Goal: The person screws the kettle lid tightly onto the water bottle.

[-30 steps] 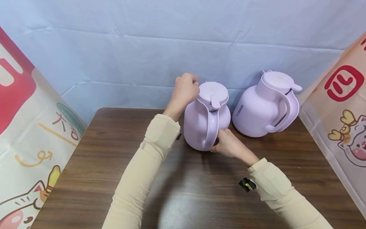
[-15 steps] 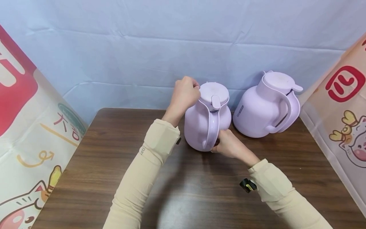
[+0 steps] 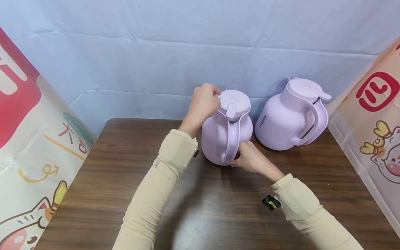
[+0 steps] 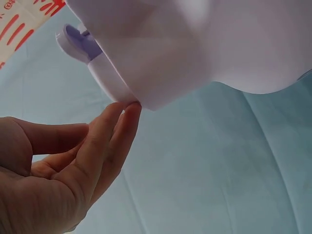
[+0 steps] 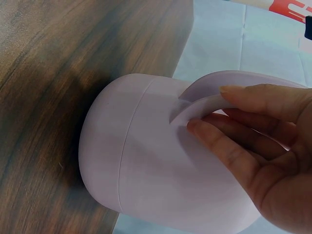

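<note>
A lilac thermos jug (image 3: 212, 139) stands upright on the wooden table, its handle facing me. My left hand (image 3: 203, 101) is at the left of its round lid (image 3: 235, 99). In the left wrist view, fingertips (image 4: 130, 108) touch the lid's edge while the thumb (image 4: 61, 138) stays apart from it. The lid's tab (image 3: 231, 110) points a little left of the handle's top. Low on the jug's handle (image 5: 207, 105), my right hand (image 5: 258, 141) pinches it between thumb and fingers. In the head view the right fingertips are partly hidden behind the handle.
A second lilac thermos jug (image 3: 278, 121) stands close by on the right, its handle turned to the right. Behind the table (image 3: 103, 194) hangs a pale blue cloth (image 3: 156, 62). Printed cartoon panels flank it at left (image 3: 18, 146) and right (image 3: 381, 125).
The lid's tab has swung slightly left, out of line with the handle. My left hand has moved a little to the right along with it. The right hand and jug body keep their place.
</note>
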`<control>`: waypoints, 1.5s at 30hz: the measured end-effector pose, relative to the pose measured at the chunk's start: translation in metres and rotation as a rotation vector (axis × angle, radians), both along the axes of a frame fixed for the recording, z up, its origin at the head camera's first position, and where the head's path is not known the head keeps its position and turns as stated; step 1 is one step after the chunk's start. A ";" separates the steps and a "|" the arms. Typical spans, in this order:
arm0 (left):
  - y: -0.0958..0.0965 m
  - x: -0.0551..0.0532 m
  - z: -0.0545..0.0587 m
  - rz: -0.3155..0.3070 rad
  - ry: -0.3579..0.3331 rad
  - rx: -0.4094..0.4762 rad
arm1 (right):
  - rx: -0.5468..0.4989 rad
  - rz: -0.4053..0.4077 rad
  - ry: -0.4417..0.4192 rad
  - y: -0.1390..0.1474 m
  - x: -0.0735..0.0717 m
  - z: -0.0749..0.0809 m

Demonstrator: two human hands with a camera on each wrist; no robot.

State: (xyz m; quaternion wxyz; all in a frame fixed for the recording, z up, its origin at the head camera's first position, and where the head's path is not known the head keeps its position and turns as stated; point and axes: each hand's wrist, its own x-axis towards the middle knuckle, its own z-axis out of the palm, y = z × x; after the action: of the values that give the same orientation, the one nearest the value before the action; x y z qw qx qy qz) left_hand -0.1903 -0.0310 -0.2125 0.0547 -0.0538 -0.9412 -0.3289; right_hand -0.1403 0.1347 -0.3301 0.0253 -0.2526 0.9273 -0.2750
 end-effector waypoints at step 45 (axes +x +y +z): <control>-0.006 -0.007 -0.005 -0.029 -0.052 0.088 | 0.023 -0.003 -0.007 0.000 0.001 0.002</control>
State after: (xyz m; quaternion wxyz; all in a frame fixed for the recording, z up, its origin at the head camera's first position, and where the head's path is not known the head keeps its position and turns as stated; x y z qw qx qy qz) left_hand -0.1970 -0.0367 -0.2180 0.0278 -0.0566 -0.9261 -0.3719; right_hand -0.1392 0.1343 -0.3279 0.0309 -0.2499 0.9307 -0.2652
